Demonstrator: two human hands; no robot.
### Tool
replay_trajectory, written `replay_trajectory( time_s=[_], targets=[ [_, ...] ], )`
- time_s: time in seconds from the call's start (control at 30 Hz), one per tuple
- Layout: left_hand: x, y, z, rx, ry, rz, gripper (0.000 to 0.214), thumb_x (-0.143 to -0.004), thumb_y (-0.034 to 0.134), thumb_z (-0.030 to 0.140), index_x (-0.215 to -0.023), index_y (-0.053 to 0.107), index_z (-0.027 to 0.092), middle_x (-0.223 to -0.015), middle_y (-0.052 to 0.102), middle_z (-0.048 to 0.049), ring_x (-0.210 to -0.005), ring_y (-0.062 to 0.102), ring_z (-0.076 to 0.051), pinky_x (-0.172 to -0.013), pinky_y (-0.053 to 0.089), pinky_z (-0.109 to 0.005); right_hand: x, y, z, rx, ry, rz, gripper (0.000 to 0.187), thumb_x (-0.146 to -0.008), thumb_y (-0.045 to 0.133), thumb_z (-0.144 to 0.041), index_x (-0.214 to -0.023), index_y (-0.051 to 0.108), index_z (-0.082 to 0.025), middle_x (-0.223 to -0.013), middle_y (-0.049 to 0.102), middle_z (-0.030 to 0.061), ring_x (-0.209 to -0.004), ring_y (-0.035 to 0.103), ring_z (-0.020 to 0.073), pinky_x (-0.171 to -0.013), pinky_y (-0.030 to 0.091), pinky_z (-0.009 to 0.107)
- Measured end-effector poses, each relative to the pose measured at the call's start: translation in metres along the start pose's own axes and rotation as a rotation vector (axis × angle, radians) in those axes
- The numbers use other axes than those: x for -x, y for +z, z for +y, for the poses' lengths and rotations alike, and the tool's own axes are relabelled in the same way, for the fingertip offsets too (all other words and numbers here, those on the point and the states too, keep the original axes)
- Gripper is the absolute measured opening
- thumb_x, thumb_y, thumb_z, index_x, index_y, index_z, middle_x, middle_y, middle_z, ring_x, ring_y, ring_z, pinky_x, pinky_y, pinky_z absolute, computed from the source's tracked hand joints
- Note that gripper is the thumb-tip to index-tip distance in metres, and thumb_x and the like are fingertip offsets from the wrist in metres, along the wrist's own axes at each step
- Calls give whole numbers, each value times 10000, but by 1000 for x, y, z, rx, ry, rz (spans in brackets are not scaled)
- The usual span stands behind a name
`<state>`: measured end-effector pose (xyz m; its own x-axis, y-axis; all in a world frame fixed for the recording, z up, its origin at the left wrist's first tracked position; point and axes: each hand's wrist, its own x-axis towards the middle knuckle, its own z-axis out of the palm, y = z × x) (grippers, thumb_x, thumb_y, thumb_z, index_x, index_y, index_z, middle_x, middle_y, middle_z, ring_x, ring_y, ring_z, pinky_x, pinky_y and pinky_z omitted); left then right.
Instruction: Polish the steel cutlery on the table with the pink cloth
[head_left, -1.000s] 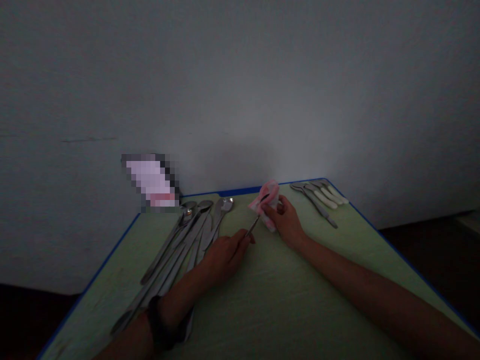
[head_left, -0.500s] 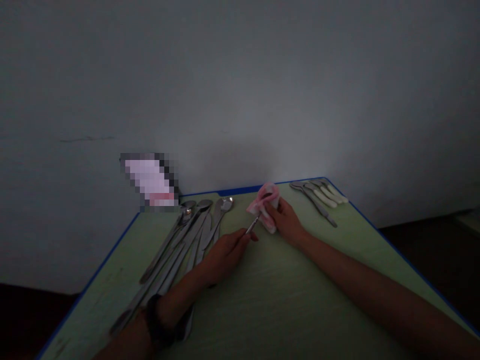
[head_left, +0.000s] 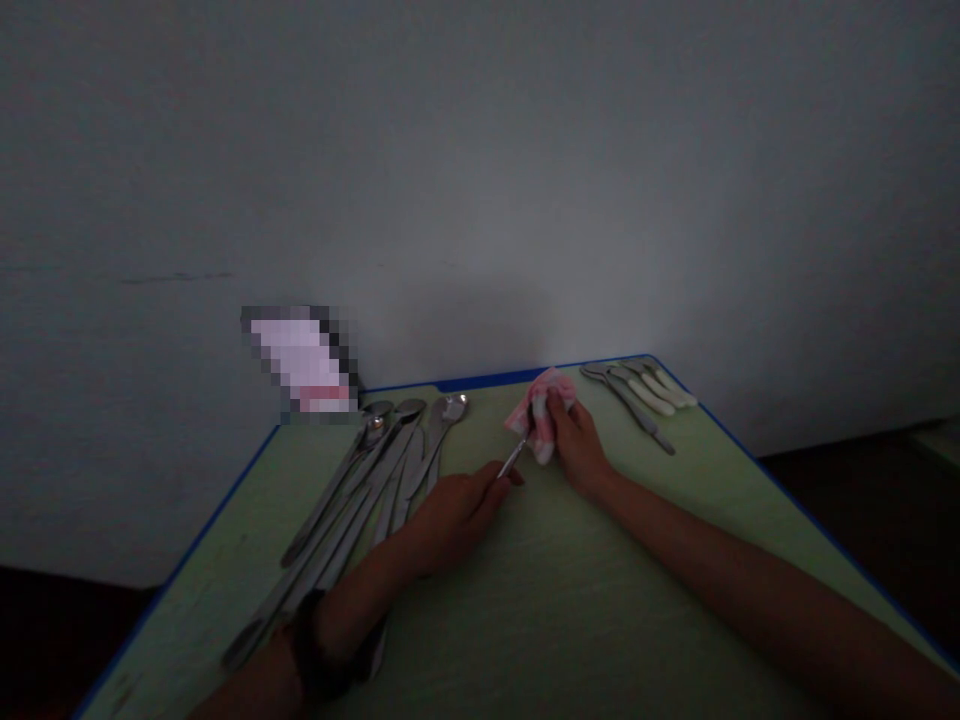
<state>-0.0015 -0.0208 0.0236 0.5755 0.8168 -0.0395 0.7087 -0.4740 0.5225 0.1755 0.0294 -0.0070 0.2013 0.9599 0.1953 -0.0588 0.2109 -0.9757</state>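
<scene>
the fingers of my left hand (head_left: 456, 515) pinch a slim, shiny metal utensil (head_left: 513, 458) by its narrow handle, and it slants up and away into a soft, crumpled cloth (head_left: 541, 435) patterned in pink and white. the fingers of my right hand (head_left: 585, 455) are closed on that bunched cloth, thumb on top, its folds hiding the utensil's far end, near the back of the counter (head_left: 570, 590). the counter has a pale green, faintly streaked surface with a thin blue edge. on my left lies a loose fan of long metal cutlery (head_left: 352, 500), flat handles overlapping, some with glinting round bowls; on my right is a smaller group of cutlery (head_left: 657, 396), several pieces with smooth, rounded, whitish handles. a dark band (head_left: 321, 645) circles my left wrist, and a pixelated slab (head_left: 296, 360) leans at the matte grey wall (head_left: 480, 180)
</scene>
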Motion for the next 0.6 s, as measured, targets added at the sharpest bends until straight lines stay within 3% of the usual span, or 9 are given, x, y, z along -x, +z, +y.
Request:
replay_trajectory(
  time_s=[0.2,0.3,0.6],
  targets=[
    [0,2,-2,-22,-2,-10,391,-935,210,368,-1096,522,196,-776,646,-35,-695,608,-173,-658,419,-267,-1,-5,-2,87,-36,-110,335,-722,600,-452,-910,582,-176,-817,610,34,-693,532,140,-637,424,260],
    [-1,3,-2,-38,-12,-22,384,-934,218,362,-1106,516,194,-768,645,-39,-674,607,-177,-644,417,-271,-3,-6,0,59,-9,-106,333,-690,643,-411,-925,573,-184,-835,599,19,-704,530,132,-641,426,254],
    [-1,-2,1,54,-14,-2,386,-930,226,378,-1056,546,202,-708,605,-3,-647,577,-153,-616,396,-248,-1,-1,2,-38,0,-46,397,-785,460,-567,-811,580,-189,-695,581,5,-633,521,131,-601,414,247]
  ],
)
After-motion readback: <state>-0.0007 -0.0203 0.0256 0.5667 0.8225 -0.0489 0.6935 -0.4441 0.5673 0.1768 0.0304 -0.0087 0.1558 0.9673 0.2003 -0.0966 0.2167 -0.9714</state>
